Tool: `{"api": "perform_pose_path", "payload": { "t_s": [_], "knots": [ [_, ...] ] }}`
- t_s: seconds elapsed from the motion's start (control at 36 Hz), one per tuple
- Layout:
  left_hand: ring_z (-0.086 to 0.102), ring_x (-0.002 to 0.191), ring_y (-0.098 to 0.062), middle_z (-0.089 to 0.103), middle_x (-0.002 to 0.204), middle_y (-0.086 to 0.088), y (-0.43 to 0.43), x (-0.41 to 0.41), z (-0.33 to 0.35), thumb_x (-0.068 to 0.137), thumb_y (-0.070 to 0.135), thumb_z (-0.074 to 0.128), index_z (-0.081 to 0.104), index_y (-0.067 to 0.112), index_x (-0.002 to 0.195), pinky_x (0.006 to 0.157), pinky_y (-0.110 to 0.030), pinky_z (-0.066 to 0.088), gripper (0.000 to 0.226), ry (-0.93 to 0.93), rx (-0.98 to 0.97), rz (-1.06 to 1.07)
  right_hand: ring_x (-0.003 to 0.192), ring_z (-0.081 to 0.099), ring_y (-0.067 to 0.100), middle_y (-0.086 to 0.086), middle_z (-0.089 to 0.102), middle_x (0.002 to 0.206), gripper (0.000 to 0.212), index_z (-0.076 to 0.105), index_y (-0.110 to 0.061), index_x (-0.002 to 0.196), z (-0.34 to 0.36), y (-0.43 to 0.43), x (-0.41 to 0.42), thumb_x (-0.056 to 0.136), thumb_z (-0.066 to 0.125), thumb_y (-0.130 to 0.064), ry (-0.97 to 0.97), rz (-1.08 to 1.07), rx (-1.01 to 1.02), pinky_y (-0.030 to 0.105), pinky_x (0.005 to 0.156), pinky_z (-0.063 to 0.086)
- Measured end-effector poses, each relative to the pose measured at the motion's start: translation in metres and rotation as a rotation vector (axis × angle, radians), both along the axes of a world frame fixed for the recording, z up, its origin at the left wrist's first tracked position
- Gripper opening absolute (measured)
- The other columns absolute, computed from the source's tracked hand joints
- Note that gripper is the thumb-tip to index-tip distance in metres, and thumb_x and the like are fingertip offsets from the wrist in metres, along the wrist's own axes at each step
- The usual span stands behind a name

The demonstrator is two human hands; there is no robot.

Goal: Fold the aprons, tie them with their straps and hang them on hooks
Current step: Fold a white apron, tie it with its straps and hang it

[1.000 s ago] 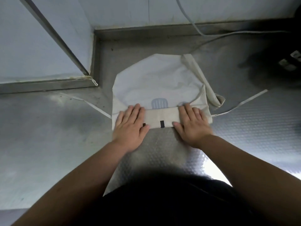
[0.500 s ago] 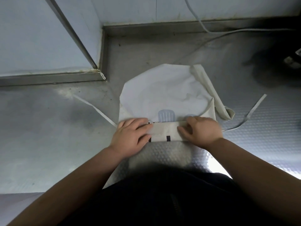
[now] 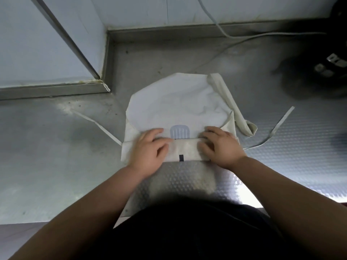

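A pale apron (image 3: 178, 102) is laid flat on the steel tabletop (image 3: 56, 166), with its near edge turned up into a folded band (image 3: 185, 152). The band is gripped at both ends. The left hand (image 3: 150, 149) is curled over its left part and the right hand (image 3: 220, 147) over its right part, and the fingers of each are bent round the band's far edge. The left hand is softened by motion blur. Between the hands a short black mark (image 3: 181, 158) is seen on the band, and just beyond the band a grey-blue print (image 3: 179, 131) is shown on the apron's flat panel. A wide strap (image 3: 226, 98) is draped along the apron's right edge and looped at its near end. A thin right tie (image 3: 281, 121) is trailed out to the apron's right, and a thin left tie (image 3: 109, 134) to its left. Beyond the apron a pale cable (image 3: 244, 36) is laid across the tabletop, and a dark object (image 3: 328, 72) is seen well to the apron's right, too dim to be identified.
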State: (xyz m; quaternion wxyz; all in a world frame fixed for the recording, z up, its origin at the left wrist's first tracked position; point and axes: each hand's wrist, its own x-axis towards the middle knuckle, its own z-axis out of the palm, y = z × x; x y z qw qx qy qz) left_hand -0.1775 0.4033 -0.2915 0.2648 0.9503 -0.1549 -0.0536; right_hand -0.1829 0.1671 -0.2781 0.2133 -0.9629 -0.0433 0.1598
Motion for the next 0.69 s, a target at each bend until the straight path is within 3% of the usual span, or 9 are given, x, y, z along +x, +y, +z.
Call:
{"api": "perform_pose_path", "payload": {
  "t_s": [0.06, 0.14, 0.22, 0.28, 0.39, 0.61, 0.69],
  "knots": [
    [0.058, 0.108, -0.031, 0.063, 0.119, -0.008, 0.001, 0.013, 0.008, 0.082, 0.043, 0.04, 0.074, 0.016, 0.099, 0.097, -0.034, 0.039, 0.047, -0.005, -0.03, 0.111, 0.107, 0.057, 0.032, 0.013, 0.062, 0.114, 0.031, 0.064, -0.009, 0.111, 0.008, -0.007, 0.014, 0.092, 0.05, -0.03, -0.073, -0.143, 0.06, 0.036, 0.092, 0.043],
    [0.054, 0.113, -0.028, 0.06, 0.121, -0.009, 0.005, 0.035, 0.021, 0.08, 0.045, 0.035, 0.069, 0.011, 0.112, 0.1, -0.028, 0.034, 0.057, 0.001, -0.039, 0.211, 0.113, 0.052, 0.035, 0.015, 0.055, 0.124, 0.036, 0.053, -0.012, 0.126, 0.027, -0.017, 0.039, 0.093, 0.047, -0.024, -0.072, -0.327, -0.014, 0.041, 0.088, 0.045],
    [0.053, 0.114, -0.03, 0.058, 0.122, -0.012, 0.005, 0.061, 0.033, 0.085, 0.032, 0.047, 0.066, 0.008, 0.114, 0.101, -0.029, 0.034, 0.042, -0.019, -0.017, 0.307, 0.109, 0.054, 0.038, 0.02, 0.054, 0.121, 0.037, 0.043, -0.007, 0.125, 0.041, -0.035, 0.067, 0.091, 0.049, -0.021, 0.047, -0.448, -0.12, 0.039, 0.081, 0.044],
    [0.052, 0.115, -0.031, 0.057, 0.125, -0.011, 0.002, 0.078, 0.037, 0.089, 0.021, 0.054, 0.063, 0.008, 0.119, 0.101, -0.03, 0.034, 0.034, -0.015, 0.021, 0.345, 0.111, 0.055, 0.037, 0.02, 0.056, 0.12, 0.037, 0.047, -0.004, 0.121, 0.044, -0.046, 0.08, 0.088, 0.054, -0.019, 0.162, -0.467, -0.166, 0.038, 0.083, 0.045],
    [0.046, 0.124, -0.029, 0.052, 0.134, -0.012, -0.002, 0.108, 0.04, 0.093, 0.025, 0.053, 0.056, 0.012, 0.128, 0.106, -0.034, 0.034, 0.038, 0.059, 0.1, 0.387, 0.112, 0.057, 0.034, 0.02, 0.059, 0.121, 0.033, 0.059, 0.001, 0.114, 0.049, -0.053, 0.1, 0.086, 0.06, -0.015, 0.309, -0.368, -0.196, 0.033, 0.084, 0.047],
    [0.036, 0.133, -0.032, 0.039, 0.144, -0.019, -0.008, 0.155, 0.046, 0.099, 0.034, 0.04, 0.042, 0.008, 0.139, 0.108, -0.032, 0.028, 0.048, 0.262, 0.143, 0.491, 0.117, 0.053, 0.035, 0.019, 0.057, 0.123, 0.028, 0.056, -0.004, 0.117, 0.091, -0.038, 0.18, 0.093, 0.044, -0.01, -0.039, -0.415, -0.154, 0.038, 0.092, 0.044],
    [0.046, 0.123, -0.033, 0.05, 0.135, -0.02, -0.005, 0.17, 0.041, 0.1, 0.034, 0.032, 0.054, 0.006, 0.125, 0.102, -0.035, 0.034, 0.044, 0.342, 0.128, 0.501, 0.123, 0.048, 0.032, 0.018, 0.05, 0.134, 0.041, 0.048, -0.005, 0.132, 0.102, -0.027, 0.21, 0.092, 0.042, -0.01, -0.365, -0.266, 0.216, 0.03, 0.101, 0.035]
  ]
}}
